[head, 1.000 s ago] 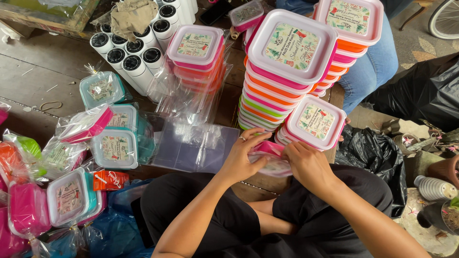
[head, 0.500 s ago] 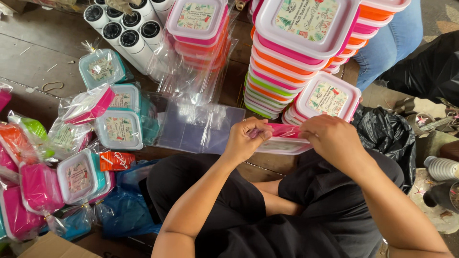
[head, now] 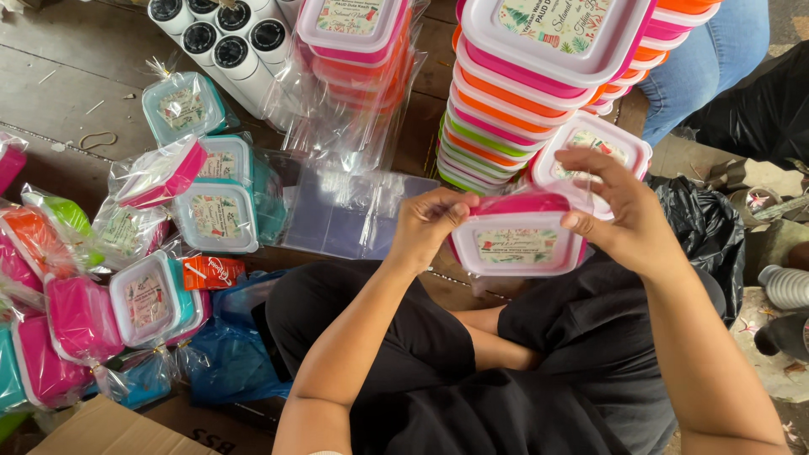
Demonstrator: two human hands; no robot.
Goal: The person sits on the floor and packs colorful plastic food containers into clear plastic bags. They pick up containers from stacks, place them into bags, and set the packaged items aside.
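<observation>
Dark wooden flooring (head: 76, 93) is filling the upper left of the frame, with wrapped boxes (head: 147, 295) lying along the left edge. At centre, the left hand (head: 430, 226) and right hand (head: 619, 211) are gripping a pink lunch box (head: 518, 240) with a white lid, pinching its two ends. Behind it, at upper right, a stack of coloured boxes (head: 522, 93) is standing. Clear plastic bags (head: 354, 211) are lying just left of the hands.

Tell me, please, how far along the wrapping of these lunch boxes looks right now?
Done: several bagged boxes lie tied in clear wrap at the left. In hand: the left hand and right hand hold a pink box between them; whether it is bagged yet, I cannot tell. Left: tall stacks of bare boxes and a pile of clear bags.
</observation>
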